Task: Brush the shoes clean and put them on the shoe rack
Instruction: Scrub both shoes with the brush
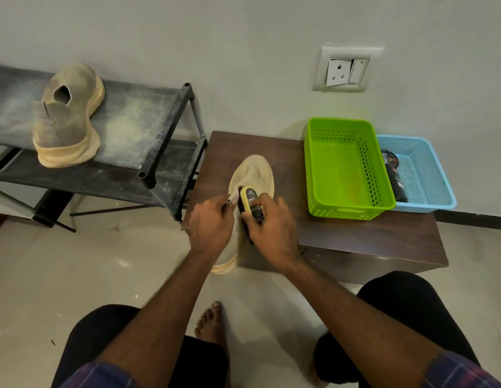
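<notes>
A beige knit slip-on shoe with a thick cream sole point(252, 177) lay on its side at the near left edge of the low dark brown wooden desk point(355, 239). The left hand point(211, 222) was closed around its heel end. The right hand point(271, 219) gripped a yellow-backed shoe brush with dark bristles point(247, 201), pressed against the shoe's upper. A second matching beige shoe point(66, 116) sat on the top tier of the dusty black metal shoe rack point(148, 127) at far left. On the desk's far right stood a green perforated plastic basket point(347, 169), touching a light blue plastic basket point(420, 175) beside it.
</notes>
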A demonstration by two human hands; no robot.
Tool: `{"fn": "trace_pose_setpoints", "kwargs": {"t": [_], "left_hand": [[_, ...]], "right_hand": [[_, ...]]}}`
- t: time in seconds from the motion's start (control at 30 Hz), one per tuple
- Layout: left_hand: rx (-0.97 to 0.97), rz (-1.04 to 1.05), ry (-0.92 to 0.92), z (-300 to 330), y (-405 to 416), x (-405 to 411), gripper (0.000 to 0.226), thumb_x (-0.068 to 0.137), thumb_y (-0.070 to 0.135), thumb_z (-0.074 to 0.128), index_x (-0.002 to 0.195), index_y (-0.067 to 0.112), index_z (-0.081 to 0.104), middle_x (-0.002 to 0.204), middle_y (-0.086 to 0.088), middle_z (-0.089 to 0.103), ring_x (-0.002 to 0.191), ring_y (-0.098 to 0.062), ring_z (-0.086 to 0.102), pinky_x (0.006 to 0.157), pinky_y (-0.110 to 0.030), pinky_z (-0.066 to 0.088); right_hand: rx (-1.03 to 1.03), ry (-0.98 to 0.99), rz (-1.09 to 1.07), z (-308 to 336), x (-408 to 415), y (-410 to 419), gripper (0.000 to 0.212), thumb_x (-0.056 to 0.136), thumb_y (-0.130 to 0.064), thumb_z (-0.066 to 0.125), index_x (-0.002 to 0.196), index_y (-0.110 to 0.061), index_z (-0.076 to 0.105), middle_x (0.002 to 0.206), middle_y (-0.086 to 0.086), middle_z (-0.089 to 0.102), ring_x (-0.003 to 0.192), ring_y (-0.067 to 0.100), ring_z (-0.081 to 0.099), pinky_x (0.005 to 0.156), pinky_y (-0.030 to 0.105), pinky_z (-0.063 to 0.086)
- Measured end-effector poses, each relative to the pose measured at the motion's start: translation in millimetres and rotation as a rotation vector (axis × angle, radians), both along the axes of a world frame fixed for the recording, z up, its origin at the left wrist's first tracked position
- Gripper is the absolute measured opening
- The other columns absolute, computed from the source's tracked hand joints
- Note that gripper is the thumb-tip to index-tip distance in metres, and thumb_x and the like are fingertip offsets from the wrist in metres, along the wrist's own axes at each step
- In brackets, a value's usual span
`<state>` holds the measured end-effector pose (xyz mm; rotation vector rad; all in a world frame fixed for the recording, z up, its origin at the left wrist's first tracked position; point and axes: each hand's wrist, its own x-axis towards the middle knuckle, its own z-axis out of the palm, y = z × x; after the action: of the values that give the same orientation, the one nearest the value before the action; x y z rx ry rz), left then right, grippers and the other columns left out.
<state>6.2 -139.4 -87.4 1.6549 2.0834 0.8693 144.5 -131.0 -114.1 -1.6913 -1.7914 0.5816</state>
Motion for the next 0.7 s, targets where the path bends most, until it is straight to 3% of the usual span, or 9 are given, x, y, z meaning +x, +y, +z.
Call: {"fn": "trace_pose_setpoints", "kwargs": {"t": [0.13,0.23,0.3,0.37,0.43,0.53,0.6,0.7], "left_hand": [[0.039,-0.008,-0.029,2,-1,-2,0.056,0.096,0.027,0.063,0.052,0.03,0.029,0.046,0.014,0.034,0.046,-0.006,0.036,0.051,-0.027,0.024],[0.009,0.008,-0.014,-7,4,-6,0.054,0.096,0.03,0.061,0.052,0.026,0.031,0.048,0.01,0.038,0.048,-0.015,0.041,0.057,-0.03,0.029],[-0.012,0.026,0.013,-10,7,-9,0.048,0.096,0.035,0.058,0.055,0.022,0.037,0.052,0.004,0.047,0.056,-0.026,0.051,0.058,-0.033,0.033],[-0.017,0.02,0.051,-12,9,-10,0.038,0.096,0.036,0.057,0.065,0.015,0.056,0.064,-0.007,0.063,0.067,-0.035,0.06,0.06,-0.037,0.043],[-0.052,-0.025,0.111,-7,6,-6,0.026,0.097,0.034,0.057,0.09,0.013,0.071,0.082,-0.013,0.072,0.08,-0.038,0.065,0.068,-0.041,0.05],[-0.015,-0.234,0.301,1,-12,1,0.035,0.098,0.031,0.057,0.13,0.021,0.063,0.114,-0.009,0.073,0.105,-0.032,0.067,0.084,-0.042,0.052],[0.104,-0.409,0.53,0,-27,0,0.048,0.095,0.037,0.06,0.139,0.019,0.055,0.139,-0.005,0.06,0.131,-0.025,0.055,0.102,-0.049,0.046],[0.118,-0.544,0.785,-8,-48,-9,0.059,0.085,0.047,0.068,0.137,0.02,0.058,0.15,-0.003,0.049,0.145,-0.024,0.037,0.11,-0.058,0.031]], "right_hand": [[-0.075,-0.009,-0.102,-12,11,20,0.03,0.09,-0.042,0.064,0.115,-0.027,0.055,0.104,0.006,0.052,0.095,0.03,0.058,0.075,0.035,0.048],[-0.04,0.019,-0.199,-3,16,20,0.03,0.088,-0.042,0.068,0.112,-0.027,0.058,0.102,0.005,0.052,0.093,0.027,0.058,0.075,0.033,0.048],[0.034,0.022,-0.098,4,6,-3,0.029,0.087,-0.042,0.068,0.108,-0.026,0.059,0.097,0.002,0.049,0.085,0.02,0.052,0.068,0.028,0.039],[0.04,0.012,0.042,2,-3,-24,0.027,0.087,-0.04,0.068,0.107,-0.025,0.059,0.093,0.0,0.045,0.082,0.018,0.048,0.067,0.027,0.034],[-0.001,-0.03,0.042,-6,-3,-18,0.027,0.088,-0.038,0.066,0.11,-0.025,0.058,0.094,0.002,0.047,0.086,0.026,0.054,0.069,0.032,0.04],[-0.086,-0.045,-0.062,-10,6,7,0.032,0.089,-0.04,0.066,0.116,-0.027,0.057,0.1,0.006,0.05,0.093,0.032,0.057,0.076,0.037,0.046],[-0.097,-0.036,-0.059,-10,9,15,0.032,0.088,-0.042,0.067,0.115,-0.029,0.058,0.1,0.007,0.052,0.093,0.032,0.058,0.074,0.035,0.046],[-0.142,-0.021,-0.034,-9,12,22,0.032,0.083,-0.043,0.072,0.11,-0.029,0.062,0.103,0.008,0.059,0.098,0.029,0.059,0.075,0.03,0.041]]}}
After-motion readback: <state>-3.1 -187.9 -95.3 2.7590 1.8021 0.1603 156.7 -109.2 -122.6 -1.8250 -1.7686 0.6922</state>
